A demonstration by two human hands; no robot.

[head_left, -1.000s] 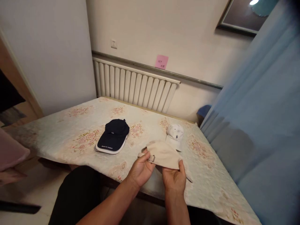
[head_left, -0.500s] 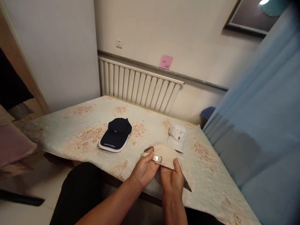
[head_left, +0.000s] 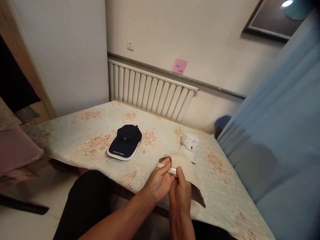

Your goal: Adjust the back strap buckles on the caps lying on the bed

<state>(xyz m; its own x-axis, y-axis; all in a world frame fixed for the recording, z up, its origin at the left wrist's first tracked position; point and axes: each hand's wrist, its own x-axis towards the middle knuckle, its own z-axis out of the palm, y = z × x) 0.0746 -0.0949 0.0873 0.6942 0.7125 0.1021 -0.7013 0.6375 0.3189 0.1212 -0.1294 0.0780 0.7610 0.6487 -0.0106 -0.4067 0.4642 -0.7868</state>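
Between my hands is a beige baseball cap (head_left: 185,165), its back strap turned toward me and its brim pointing down to the right. My left hand (head_left: 160,181) pinches the strap on the left, fingers reaching into the back opening. My right hand (head_left: 180,191) grips the strap by its metal buckle (head_left: 173,171), thumb on top; its other fingers are mostly hidden. Just beyond lies a white cap (head_left: 190,146) with a small dark emblem. A navy cap (head_left: 126,140) with a white-edged brim rests to the left, brim toward me.
The caps are over a table with a floral cloth (head_left: 160,133). Behind it are a white radiator (head_left: 150,88) and a wall with a pink note (head_left: 179,66). A blue curtain (head_left: 280,133) hangs along the right edge. My dark-clothed knee (head_left: 87,196) is below the front edge.
My right hand has moved left from the cap's side to the buckle, and its thumb now covers part of it. The view has shifted slightly.
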